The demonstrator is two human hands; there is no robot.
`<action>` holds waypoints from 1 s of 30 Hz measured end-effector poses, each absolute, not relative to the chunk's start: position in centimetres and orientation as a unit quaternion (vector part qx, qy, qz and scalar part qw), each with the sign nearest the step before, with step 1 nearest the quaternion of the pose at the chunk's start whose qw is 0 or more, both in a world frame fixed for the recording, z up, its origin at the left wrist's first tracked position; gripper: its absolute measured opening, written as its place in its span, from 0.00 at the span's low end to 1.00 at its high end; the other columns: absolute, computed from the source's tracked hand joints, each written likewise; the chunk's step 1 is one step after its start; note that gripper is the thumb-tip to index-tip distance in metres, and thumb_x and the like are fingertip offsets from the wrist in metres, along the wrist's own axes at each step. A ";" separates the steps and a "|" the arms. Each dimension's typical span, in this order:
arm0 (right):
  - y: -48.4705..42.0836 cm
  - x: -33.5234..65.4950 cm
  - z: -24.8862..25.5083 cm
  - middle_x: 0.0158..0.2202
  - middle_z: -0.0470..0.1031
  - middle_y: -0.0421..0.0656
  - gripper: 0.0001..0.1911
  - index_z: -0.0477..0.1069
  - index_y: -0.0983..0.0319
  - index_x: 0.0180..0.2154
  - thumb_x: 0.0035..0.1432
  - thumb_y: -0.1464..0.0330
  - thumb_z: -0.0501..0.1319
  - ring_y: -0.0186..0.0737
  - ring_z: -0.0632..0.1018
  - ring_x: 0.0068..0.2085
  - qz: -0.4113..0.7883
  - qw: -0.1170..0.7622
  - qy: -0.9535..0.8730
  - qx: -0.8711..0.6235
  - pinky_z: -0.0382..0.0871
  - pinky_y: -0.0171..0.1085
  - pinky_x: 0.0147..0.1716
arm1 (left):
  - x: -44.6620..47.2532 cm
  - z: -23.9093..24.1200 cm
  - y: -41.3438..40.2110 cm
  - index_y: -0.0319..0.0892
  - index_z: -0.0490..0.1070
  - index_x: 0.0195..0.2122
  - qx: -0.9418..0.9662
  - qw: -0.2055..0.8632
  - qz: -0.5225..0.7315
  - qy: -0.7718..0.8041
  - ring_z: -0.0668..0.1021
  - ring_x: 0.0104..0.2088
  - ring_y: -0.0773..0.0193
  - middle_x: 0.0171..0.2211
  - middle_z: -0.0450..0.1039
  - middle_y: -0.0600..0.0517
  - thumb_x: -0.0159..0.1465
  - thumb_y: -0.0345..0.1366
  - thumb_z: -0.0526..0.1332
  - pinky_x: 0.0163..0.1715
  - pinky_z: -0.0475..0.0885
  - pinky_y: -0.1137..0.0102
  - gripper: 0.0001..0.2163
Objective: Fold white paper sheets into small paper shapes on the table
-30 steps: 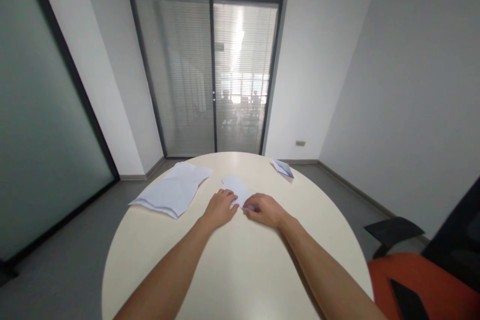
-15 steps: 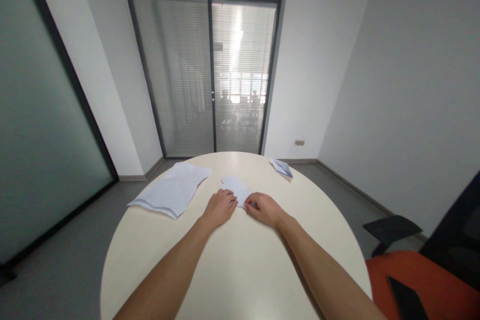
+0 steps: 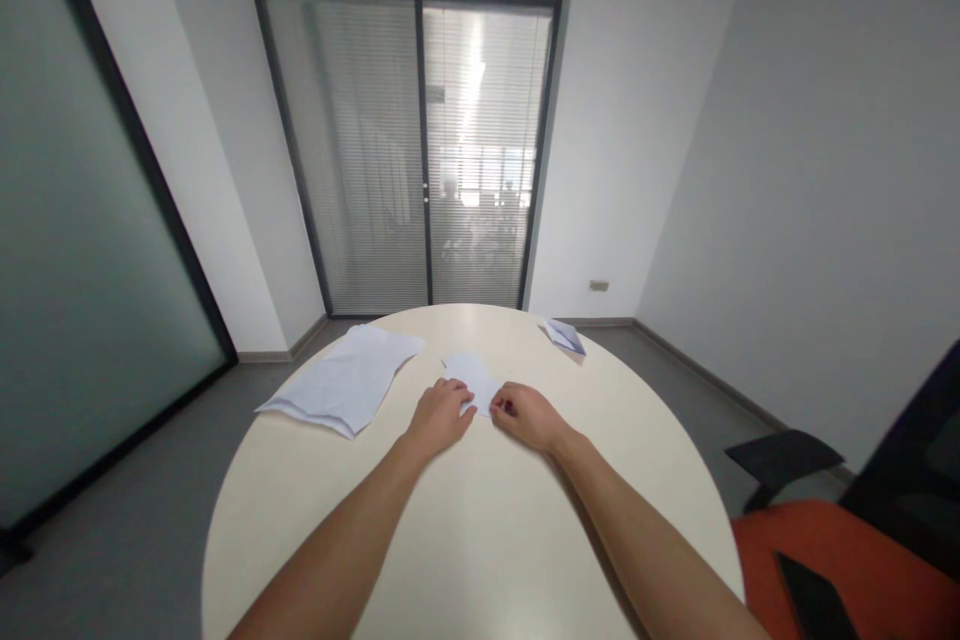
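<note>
A small piece of white paper (image 3: 471, 370) lies on the round table (image 3: 465, 540) between my hands, its far end pointing away from me. At its near left edge, my left hand (image 3: 444, 412) is closed on the paper with bent fingers, the thumb lying near the edge closest to me. My right hand (image 3: 526, 414) is curled at the near right corner, thumb and fingertips pinched together on the paper. The fingers hide part of both near corners, so any crease there cannot be made out.
Larger white sheets (image 3: 349, 375), loosely stacked, lie on the table to the left. A folded piece of paper (image 3: 562, 335) sits near the far right edge. An orange-seated chair (image 3: 862, 560) with black armrests stands at the right. Beyond the table is a glass partition (image 3: 420, 150) with blinds.
My left fingers and thumb have parted slightly at the paper's edge. The right fingertips have shifted a little to the right. The other papers have stayed where they were.
</note>
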State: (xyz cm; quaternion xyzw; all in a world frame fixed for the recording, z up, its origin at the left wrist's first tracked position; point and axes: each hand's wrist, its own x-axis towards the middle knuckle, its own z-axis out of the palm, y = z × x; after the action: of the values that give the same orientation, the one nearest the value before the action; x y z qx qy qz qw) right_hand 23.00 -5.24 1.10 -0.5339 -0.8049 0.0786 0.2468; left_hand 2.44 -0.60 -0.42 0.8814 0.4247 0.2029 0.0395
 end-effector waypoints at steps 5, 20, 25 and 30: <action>-5.0 22.9 0.8 0.34 0.78 0.44 0.09 0.78 0.61 0.34 0.59 0.67 0.59 0.38 0.75 0.34 0.080 0.248 -0.788 -0.558 0.65 0.34 0.35 | 2.6 -0.5 -0.9 0.44 0.79 0.45 0.880 0.025 0.216 0.422 0.73 0.50 0.53 0.50 0.76 0.46 0.68 0.43 0.57 0.52 0.69 0.60 0.13; -4.5 23.7 0.1 0.37 0.77 0.42 0.13 0.79 0.58 0.42 0.58 0.73 0.59 0.37 0.75 0.35 0.102 0.266 -0.808 -0.516 0.66 0.34 0.38 | 3.1 -0.5 -1.1 0.43 0.78 0.46 0.866 0.021 0.210 0.453 0.74 0.50 0.52 0.49 0.76 0.46 0.66 0.45 0.60 0.51 0.69 0.60 0.14; -4.7 23.9 0.2 0.42 0.79 0.44 0.13 0.81 0.58 0.40 0.57 0.75 0.59 0.41 0.77 0.44 0.088 0.284 -0.830 -0.472 0.67 0.37 0.47 | 3.2 -0.4 -1.3 0.44 0.77 0.47 0.865 0.023 0.207 0.457 0.74 0.51 0.52 0.49 0.76 0.46 0.67 0.45 0.60 0.52 0.69 0.60 0.14; -4.8 24.2 0.4 0.44 0.80 0.45 0.12 0.82 0.58 0.40 0.57 0.71 0.62 0.44 0.77 0.47 0.083 0.280 -0.844 -0.450 0.67 0.39 0.50 | 3.1 -0.6 -1.2 0.44 0.76 0.49 0.863 0.029 0.220 0.454 0.73 0.53 0.53 0.54 0.72 0.46 0.67 0.43 0.60 0.53 0.68 0.61 0.14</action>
State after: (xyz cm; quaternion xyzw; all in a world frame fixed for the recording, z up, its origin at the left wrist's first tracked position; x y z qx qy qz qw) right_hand 24.20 -4.75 0.37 -0.4497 -0.8442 0.0826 0.2799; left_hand 3.06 -1.25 -0.59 0.8630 0.4540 0.2200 0.0290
